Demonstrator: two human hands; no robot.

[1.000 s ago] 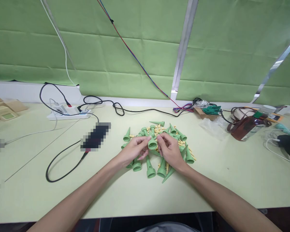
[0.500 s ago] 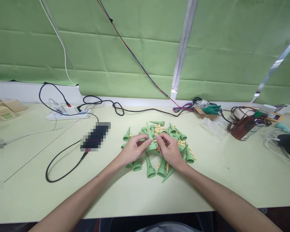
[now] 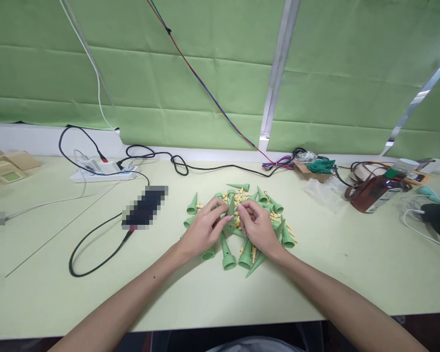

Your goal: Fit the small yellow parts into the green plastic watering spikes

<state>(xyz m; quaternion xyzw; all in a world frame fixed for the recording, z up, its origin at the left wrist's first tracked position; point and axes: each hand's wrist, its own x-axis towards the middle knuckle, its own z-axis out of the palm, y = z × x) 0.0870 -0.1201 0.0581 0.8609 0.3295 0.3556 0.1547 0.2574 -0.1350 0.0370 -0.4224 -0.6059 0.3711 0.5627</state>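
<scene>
My left hand (image 3: 205, 227) is closed, thumb and fingers pinching a green hollow plastic spike (image 3: 231, 207) above the pile. Close by on its right, my right hand (image 3: 257, 225) has thumb and forefinger pressed together near the spike. Whatever sits in that pinch is too small to make out. Around and beneath both hands lie several more green spikes (image 3: 228, 259) with wide round collars. Small yellow plastic pieces (image 3: 254, 254) are scattered among them, partly hidden by my hands.
A black device (image 3: 145, 208) with a cable lies left of the pile, and a white power strip (image 3: 104, 171) stands behind it. A brown bottle (image 3: 376, 193) rests tilted at the right, near a clear plastic bag (image 3: 326, 193) and a small cardboard box (image 3: 311, 172).
The spike in my left hand has changed angle and now looks shorter, its collar no longer showing clearly. My left fingers have shifted around it; my right hand has barely moved.
</scene>
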